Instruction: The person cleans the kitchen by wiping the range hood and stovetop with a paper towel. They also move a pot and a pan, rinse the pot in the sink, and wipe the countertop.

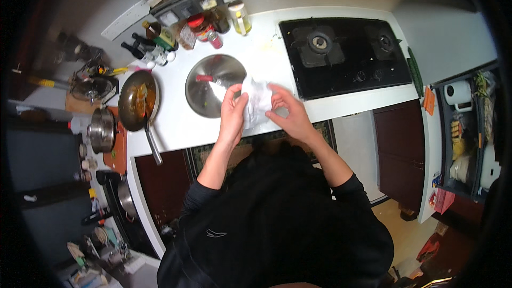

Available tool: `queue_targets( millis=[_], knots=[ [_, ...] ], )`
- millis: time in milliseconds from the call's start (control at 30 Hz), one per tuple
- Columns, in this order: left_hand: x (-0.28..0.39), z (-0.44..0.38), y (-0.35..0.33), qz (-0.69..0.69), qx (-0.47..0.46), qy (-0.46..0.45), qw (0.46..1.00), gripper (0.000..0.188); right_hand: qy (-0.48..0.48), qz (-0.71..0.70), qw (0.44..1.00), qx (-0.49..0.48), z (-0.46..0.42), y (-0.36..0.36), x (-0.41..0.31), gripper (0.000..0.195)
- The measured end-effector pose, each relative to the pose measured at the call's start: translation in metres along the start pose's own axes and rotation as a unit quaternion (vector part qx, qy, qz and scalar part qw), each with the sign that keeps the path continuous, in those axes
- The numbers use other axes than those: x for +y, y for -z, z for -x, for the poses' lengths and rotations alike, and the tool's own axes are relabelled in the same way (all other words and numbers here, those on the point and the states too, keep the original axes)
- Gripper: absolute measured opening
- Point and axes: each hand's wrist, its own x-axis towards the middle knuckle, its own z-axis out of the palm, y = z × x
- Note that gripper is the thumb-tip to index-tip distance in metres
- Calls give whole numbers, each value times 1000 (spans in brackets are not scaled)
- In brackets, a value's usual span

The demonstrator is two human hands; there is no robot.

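Note:
Between my two hands, over the front edge of the white counter, is a crumpled white cloth or tissue. My left hand grips its left side between thumb and fingers. At its right side is my right hand, fingers curved and apart; whether they pinch the cloth cannot be told. Behind my left hand lies a round stainless steel lid with a red handle. Farther left, a frying pan holds orange-brown sauce and a utensil, its handle pointing towards the counter's front edge.
A black gas hob is set in the counter at the right, with cucumbers beyond it. Bottles, a red-lidded jar and an oil jug line the back. A steel pot stands at the left.

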Motion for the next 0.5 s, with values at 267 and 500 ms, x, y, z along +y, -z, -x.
queue_targets(
  millis=[267, 500],
  knots=[
    [-13, -28, 6, -39, -89, -5, 995, 56, 74, 172, 980, 66, -7, 24, 6, 15],
    [-14, -31, 16, -108, -62, 12, 992, 39, -2, 33, 977, 211, -76, 108, 5, 12]
  ],
)
